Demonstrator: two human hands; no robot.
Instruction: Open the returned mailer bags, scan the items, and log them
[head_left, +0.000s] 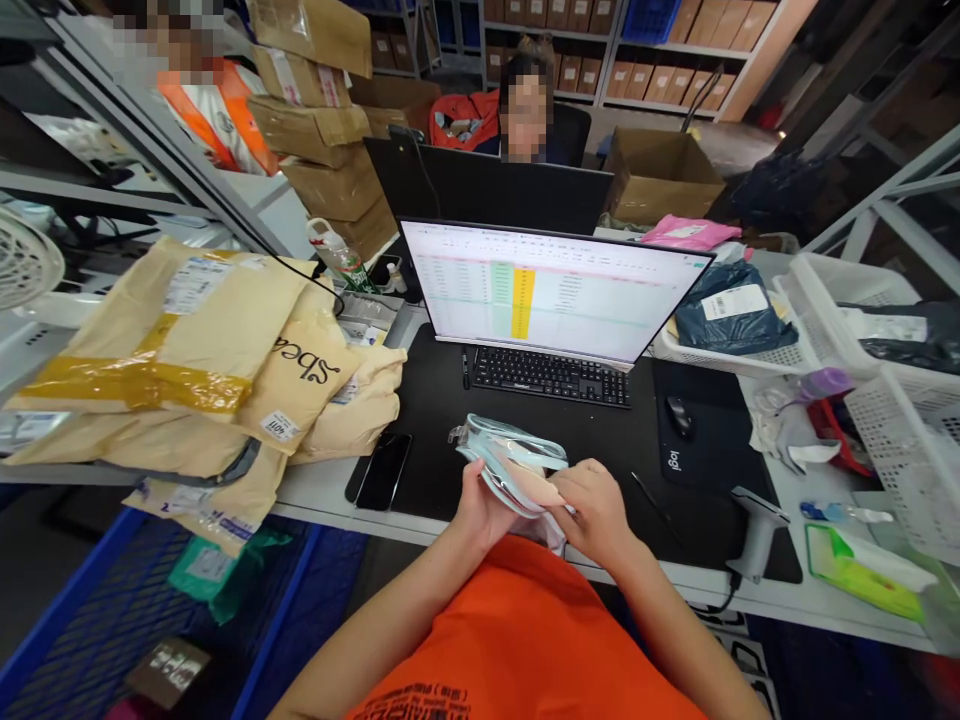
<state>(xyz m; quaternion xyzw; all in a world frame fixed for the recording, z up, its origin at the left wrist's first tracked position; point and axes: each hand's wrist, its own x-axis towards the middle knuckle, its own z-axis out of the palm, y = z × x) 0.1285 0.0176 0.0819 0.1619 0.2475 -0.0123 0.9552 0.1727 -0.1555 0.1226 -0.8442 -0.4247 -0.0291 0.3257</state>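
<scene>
A clear plastic pouch with light blue trim (499, 462) is held up over the front edge of the desk. My left hand (486, 508) is closed around its lower left side. At the pouch's right end, my right hand (596, 508) pinches the edge with bent fingers, beside a pale peach-coloured piece (531, 482) that shows at the pouch. Whether that piece lies inside or against the pouch I cannot tell. Some whitish, see-through material hangs below, between my hands. A black keyboard (551, 375) lies beyond the pouch, under a monitor (540, 285) with a spreadsheet.
Beige parcels (157, 330) are piled at left, near a black phone (384, 470). A mouse (680, 417), barcode scanner (756, 530) and white baskets (900, 450) stand at right. Below left is a blue crate (289, 590). One person sits behind the monitors; another is at far left.
</scene>
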